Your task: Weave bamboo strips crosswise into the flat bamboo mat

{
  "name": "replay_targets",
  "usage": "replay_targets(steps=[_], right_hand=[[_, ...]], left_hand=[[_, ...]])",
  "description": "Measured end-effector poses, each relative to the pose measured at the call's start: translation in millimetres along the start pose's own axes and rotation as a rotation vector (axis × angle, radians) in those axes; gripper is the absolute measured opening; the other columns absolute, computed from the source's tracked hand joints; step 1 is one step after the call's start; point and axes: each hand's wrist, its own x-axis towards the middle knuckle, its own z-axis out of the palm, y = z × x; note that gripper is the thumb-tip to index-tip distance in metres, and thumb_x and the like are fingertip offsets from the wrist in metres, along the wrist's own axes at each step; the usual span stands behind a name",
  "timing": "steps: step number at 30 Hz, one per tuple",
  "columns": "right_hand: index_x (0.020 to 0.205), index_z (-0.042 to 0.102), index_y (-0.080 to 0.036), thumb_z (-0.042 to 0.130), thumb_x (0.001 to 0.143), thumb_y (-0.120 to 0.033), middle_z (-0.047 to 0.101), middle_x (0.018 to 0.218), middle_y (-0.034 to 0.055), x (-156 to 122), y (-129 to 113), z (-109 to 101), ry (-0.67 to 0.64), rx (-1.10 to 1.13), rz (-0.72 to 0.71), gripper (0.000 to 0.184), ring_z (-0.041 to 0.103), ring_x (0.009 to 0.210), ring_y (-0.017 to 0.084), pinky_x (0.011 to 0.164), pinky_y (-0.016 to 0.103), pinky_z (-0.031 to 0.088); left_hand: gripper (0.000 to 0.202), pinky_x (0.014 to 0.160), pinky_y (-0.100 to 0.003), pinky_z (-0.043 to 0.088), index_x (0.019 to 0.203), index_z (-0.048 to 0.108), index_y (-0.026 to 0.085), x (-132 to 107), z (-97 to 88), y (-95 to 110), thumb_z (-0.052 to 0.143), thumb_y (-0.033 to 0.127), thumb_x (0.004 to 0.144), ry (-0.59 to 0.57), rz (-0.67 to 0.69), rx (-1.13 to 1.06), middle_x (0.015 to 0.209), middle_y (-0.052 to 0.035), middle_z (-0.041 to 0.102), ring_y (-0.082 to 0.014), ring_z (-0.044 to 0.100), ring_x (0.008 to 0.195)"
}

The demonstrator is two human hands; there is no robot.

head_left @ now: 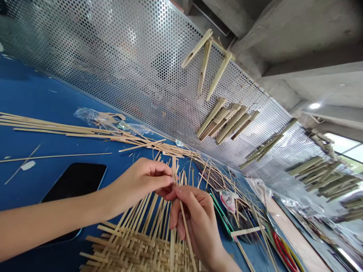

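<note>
Left hand [138, 185] clenched on an upright bamboo strip [174, 170], pinched between thumb and fingertips; right hand [197, 223] gripping a neighbouring strip [185, 230] just beside it, though the overlapping fingers make the exact hold hard to judge. Below both, a half-woven bamboo mat [133, 245] on the blue table [25, 94], its free strips rising toward the hands. Around it, loose bamboo strips [56, 126], a black phone [73, 181] partly under the left forearm, a clear plastic bag [93, 117], and green cord [221, 215]. Beyond, bamboo pieces [224, 121] hanging on a perforated metal panel [113, 64]. Print on a small packet [228, 200] too small to read.
</note>
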Motion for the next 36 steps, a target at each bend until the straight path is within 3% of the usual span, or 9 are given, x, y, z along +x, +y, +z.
replay_targets(steps=[10, 13, 18, 24, 29, 36], right_hand=[[0.071, 0.075, -0.015, 0.069, 0.083, -0.043, 0.061, 0.042, -0.0012, -8.4, -14.6, -2.9, 0.08, -0.038, -0.066, 0.031, 0.038, 0.026, 0.002, 0.028, 0.011, 0.021], [0.074, 0.076, -0.015, 0.073, 0.08, -0.04, 0.057, 0.04, -0.0039, -1.7, -18.1, -6.3, 0.127, -0.086, -0.071, 0.027, 0.034, 0.028, -0.001, 0.03, 0.01, 0.02], [0.079, 0.075, -0.014, 0.075, 0.079, -0.042, 0.056, 0.042, -0.0052, 7.9, -21.5, -12.8, 0.174, -0.112, -0.038, 0.028, 0.035, 0.03, 0.0, 0.031, 0.01, 0.019], [0.074, 0.071, -0.013, 0.082, 0.071, -0.042, 0.059, 0.045, -0.0045, 12.9, -10.5, -9.3, -0.018, -0.162, 0.156, 0.031, 0.037, 0.03, 0.001, 0.029, 0.013, 0.02], [0.066, 0.068, -0.013, 0.08, 0.073, -0.04, 0.059, 0.043, -0.0045, 13.0, -4.0, -9.2, -0.068, -0.198, 0.153, 0.031, 0.035, 0.03, 0.001, 0.031, 0.014, 0.02], [0.059, 0.063, -0.013, 0.078, 0.074, -0.038, 0.058, 0.044, -0.0043, 23.1, -3.6, -14.6, -0.029, -0.2, 0.098, 0.033, 0.035, 0.031, 0.0, 0.031, 0.013, 0.018]], left_hand=[[0.014, 0.06, -0.021, 0.054, 0.066, 0.068, 0.019, 10.7, -0.8, -8.9, 0.07, 0.033, 0.064, 0.128, -0.067, -0.078, 0.063, 0.0005, 0.07, -0.0121, 0.065, 0.059], [0.019, 0.056, -0.019, 0.05, 0.068, 0.069, 0.018, 10.8, -4.3, -0.9, 0.069, 0.036, 0.067, 0.196, -0.057, -0.089, 0.061, 0.0004, 0.067, -0.0101, 0.06, 0.057], [0.02, 0.063, -0.019, 0.05, 0.079, 0.069, 0.018, 10.0, -11.5, 6.0, 0.068, 0.038, 0.076, 0.22, 0.002, -0.054, 0.07, -0.0003, 0.068, -0.0111, 0.061, 0.069], [0.023, 0.067, -0.019, 0.051, 0.075, 0.068, 0.016, 9.9, -13.1, 5.3, 0.064, 0.038, 0.082, 0.263, 0.054, 0.04, 0.08, -0.001, 0.066, -0.0112, 0.06, 0.076], [0.023, 0.07, -0.022, 0.054, 0.077, 0.068, 0.017, 11.1, -13.3, 4.5, 0.065, 0.04, 0.081, 0.289, 0.09, 0.029, 0.081, -0.0011, 0.065, -0.0127, 0.061, 0.075], [0.023, 0.077, -0.026, 0.055, 0.086, 0.068, 0.02, 12.2, -10.7, -4.4, 0.074, 0.039, 0.075, 0.134, -0.005, 0.119, 0.082, 0.0006, 0.068, -0.0152, 0.065, 0.08]])
